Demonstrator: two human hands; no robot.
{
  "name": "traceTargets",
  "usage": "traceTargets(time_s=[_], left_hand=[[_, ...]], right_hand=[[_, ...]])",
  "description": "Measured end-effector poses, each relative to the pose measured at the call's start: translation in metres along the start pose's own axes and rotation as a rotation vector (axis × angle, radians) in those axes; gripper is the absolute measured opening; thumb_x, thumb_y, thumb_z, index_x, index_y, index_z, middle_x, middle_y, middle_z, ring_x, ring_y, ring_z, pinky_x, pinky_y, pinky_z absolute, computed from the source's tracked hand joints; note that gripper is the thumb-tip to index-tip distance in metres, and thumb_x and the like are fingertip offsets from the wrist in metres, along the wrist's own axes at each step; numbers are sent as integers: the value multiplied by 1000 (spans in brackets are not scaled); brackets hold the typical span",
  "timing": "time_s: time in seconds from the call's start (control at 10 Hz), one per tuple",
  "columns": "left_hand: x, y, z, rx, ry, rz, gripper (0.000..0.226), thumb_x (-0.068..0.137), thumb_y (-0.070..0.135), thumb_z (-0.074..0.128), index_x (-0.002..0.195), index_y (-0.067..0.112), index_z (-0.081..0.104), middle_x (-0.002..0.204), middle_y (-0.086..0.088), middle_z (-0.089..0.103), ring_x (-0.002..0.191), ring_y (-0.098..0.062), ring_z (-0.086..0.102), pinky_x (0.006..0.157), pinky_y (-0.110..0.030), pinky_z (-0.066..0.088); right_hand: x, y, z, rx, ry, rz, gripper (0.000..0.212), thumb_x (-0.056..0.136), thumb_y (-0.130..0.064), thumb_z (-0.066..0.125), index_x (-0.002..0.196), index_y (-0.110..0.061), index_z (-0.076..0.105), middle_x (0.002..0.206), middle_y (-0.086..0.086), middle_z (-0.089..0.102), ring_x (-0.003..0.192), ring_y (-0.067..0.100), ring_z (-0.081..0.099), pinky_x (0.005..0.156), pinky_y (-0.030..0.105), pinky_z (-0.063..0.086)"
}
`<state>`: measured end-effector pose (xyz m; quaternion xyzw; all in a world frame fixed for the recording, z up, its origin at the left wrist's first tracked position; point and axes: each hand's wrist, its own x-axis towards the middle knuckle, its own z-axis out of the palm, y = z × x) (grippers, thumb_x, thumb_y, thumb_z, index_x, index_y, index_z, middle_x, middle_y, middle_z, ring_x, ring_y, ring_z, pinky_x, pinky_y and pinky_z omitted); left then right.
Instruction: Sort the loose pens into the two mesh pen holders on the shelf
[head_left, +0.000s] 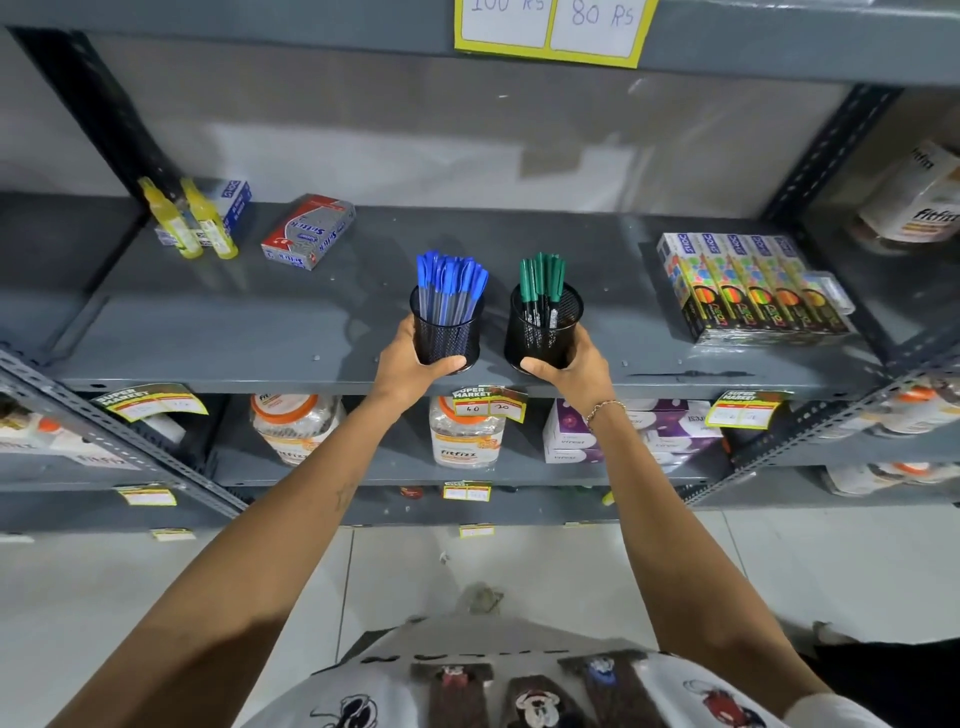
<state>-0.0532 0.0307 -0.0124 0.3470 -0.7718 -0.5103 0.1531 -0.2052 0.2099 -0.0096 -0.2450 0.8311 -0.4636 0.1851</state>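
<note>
Your left hand (410, 364) wraps the base of the left mesh holder (447, 332), thumb across its front near the bottom, fingers out of sight behind it. Your right hand (571, 364) grips the right mesh holder (543, 332) the same way, thumb low on the front; a thin bracelet (605, 408) sits on that wrist. Both holders stand upright near the front edge of the grey metal shelf (311, 322), just beside each other with a narrow gap between. Left holder: a full bunch of blue-capped pens (451, 283), caps up, fanning slightly. Right holder: a smaller bunch of green-capped pens (543, 283), caps up, dark barrels showing through the mesh. Further out on the same shelf, to the left at the back: two yellow bottles (192, 221) leaning against a blue-and-white box (236, 200), and a red-and-grey carton (309, 231) lying flat. To the right: a row of shrink-wrapped colourful boxes (748, 286) lying flat. A yellow-bordered price card (556, 28) hangs from the shelf above, reading "80 Rs" on one half. Price tags (488, 405) hang on the shelf's front lip. Below: clear jars with orange lids (465, 434) and purple-and-white boxes (571, 434). Your white printed shirt (519, 691) fills the bottom edge.
</note>
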Motion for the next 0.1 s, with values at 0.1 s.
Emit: traceTargets(time_s=[0.1], left_hand=[[-6, 6, 2, 4, 9, 48, 90, 70, 31, 81, 142, 23, 29, 140, -4, 53, 127, -24, 52, 107, -43, 43]], right_hand=[[-6, 3, -2, 74, 68, -23, 91, 68, -38, 82, 141, -18, 32, 141, 2, 51, 128, 21, 49, 105, 35, 43]])
